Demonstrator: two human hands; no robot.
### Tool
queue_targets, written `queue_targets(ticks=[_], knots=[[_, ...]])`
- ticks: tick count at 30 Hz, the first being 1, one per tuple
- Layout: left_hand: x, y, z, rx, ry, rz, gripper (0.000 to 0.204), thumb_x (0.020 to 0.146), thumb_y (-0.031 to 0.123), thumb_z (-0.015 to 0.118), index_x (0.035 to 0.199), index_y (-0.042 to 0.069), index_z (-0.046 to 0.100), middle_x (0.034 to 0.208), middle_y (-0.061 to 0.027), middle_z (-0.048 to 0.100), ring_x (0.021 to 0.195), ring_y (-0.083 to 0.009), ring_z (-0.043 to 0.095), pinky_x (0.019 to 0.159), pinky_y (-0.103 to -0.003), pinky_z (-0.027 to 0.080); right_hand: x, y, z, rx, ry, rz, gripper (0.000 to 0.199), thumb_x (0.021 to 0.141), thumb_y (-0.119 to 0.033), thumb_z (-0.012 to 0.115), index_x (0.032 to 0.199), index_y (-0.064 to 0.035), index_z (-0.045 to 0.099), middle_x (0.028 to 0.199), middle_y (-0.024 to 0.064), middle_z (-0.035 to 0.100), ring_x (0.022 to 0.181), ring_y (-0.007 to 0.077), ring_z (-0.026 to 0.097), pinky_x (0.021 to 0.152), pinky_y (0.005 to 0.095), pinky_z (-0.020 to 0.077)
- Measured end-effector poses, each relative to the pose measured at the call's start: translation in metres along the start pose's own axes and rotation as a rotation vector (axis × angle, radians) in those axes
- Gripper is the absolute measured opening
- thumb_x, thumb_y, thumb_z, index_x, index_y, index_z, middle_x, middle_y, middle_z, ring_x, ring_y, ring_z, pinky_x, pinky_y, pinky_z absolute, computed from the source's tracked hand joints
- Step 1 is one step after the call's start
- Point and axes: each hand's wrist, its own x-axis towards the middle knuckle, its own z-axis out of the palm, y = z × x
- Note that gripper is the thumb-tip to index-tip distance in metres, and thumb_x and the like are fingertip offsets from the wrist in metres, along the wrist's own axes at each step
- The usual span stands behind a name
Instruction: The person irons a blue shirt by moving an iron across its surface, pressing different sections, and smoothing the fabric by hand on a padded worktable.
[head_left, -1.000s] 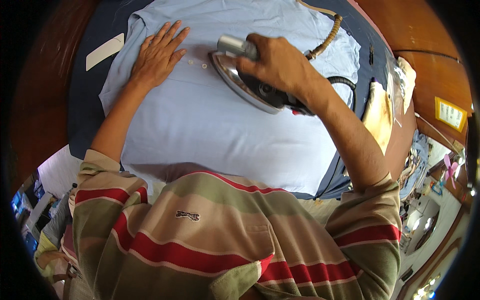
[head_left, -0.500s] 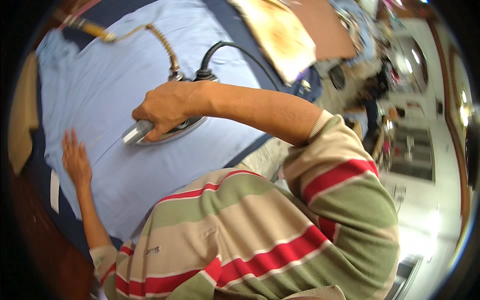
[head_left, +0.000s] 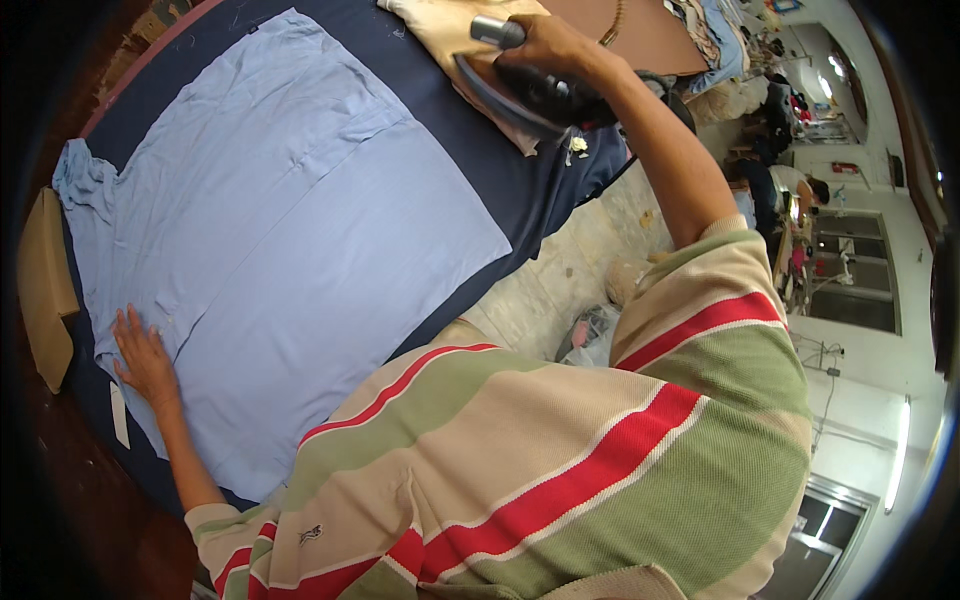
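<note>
A light blue shirt (head_left: 300,220) lies spread over the navy cloth (head_left: 425,85) of the table, with creases toward its far and left parts. My left hand (head_left: 146,358) rests on the shirt's left edge, fingers spread and flat. Away to the far right, my right hand (head_left: 555,45) is closed around the handle of a steam iron (head_left: 540,92). The iron is tilted over the scorched cream pad (head_left: 425,28); whether it touches the pad I cannot tell. A coiled hose (head_left: 617,22) runs behind my right hand.
A brown cardboard piece (head_left: 45,300) stands at the table's left edge, near a white strip (head_left: 119,415). Beyond the right edge is a tiled floor (head_left: 570,250) with a plastic bag (head_left: 592,335). A person (head_left: 790,190) bends over farther back; folded clothes (head_left: 722,45) lie beyond the pad.
My right hand has carried the iron off the blue shirt, up and to the right to the scorched pad. The left hand stays flat on the shirt's left side.
</note>
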Motion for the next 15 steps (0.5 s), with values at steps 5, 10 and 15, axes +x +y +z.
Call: queue_targets(ticks=[5, 10, 15], knots=[[0.013, 0.115, -0.041, -0.513, 0.000, 0.069, 0.049, 0.091, 0.032, 0.044, 0.137, 0.016, 0.039, 0.144, -0.0061, 0.033, 0.135, -0.0230, 0.027, 0.105, -0.051, 0.016, 0.069, 0.098, 0.018, 0.039, 0.375, -0.037, 0.053, 0.073, -0.046, 0.062, 0.102, -0.0017, 0.062, 0.086, 0.0211, 0.065, 0.083, 0.0406, 0.062, 0.072, 0.0435, 0.0507], [0.046, 0.224, -0.096, -0.603, -0.105, 0.120, 0.049, 0.090, 0.032, 0.049, 0.137, 0.019, 0.039, 0.142, -0.0020, 0.036, 0.133, -0.0202, 0.028, 0.105, -0.051, 0.018, 0.084, 0.063, 0.041, -0.253, 0.730, -0.075, 0.044, 0.075, -0.035, 0.066, 0.107, -0.0059, 0.062, 0.102, 0.0170, 0.063, 0.093, 0.0334, 0.060, 0.081, 0.0416, 0.0459], [0.079, 0.250, -0.093, -0.671, -0.119, 0.073, 0.048, 0.091, 0.035, 0.046, 0.136, 0.020, 0.040, 0.143, -0.0017, 0.035, 0.134, -0.0203, 0.027, 0.104, -0.052, 0.020, 0.062, -0.047, 0.145, 0.419, 0.454, -0.578, 0.039, 0.085, -0.029, 0.055, 0.120, -0.0129, 0.053, 0.128, 0.0146, 0.048, 0.117, 0.0312, 0.045, 0.096, 0.0490, 0.0336]])
